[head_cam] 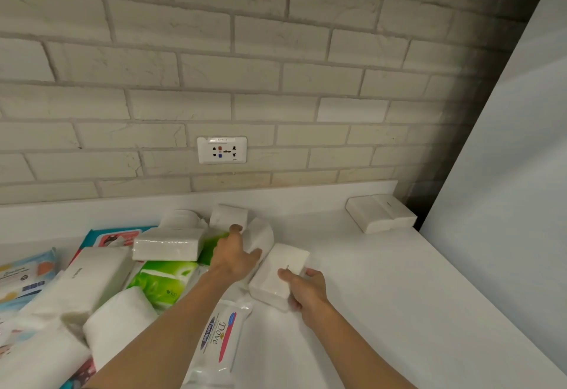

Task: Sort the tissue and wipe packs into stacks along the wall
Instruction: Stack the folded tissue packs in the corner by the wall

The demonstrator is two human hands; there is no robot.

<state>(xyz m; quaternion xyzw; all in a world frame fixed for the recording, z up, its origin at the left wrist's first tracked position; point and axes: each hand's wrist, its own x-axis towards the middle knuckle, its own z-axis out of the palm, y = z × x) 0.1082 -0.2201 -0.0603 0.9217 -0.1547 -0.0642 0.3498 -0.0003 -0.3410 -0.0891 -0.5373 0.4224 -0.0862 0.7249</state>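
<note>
Below the wall socket [221, 150], a white tissue pack [277, 269] is gripped by the right hand [305, 295]; the left hand's [233, 255] grasp cannot be told.

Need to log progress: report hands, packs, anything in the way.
Right hand grips plain white pack. Left hand on another white pack in the pile, grip unclear. Two white packs already by wall, far right. Bare counter between.

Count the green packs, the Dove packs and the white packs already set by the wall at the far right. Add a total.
Green packs: 2
Dove pack: 1
White packs at the far right: 2, side by side
Total: 5
</note>
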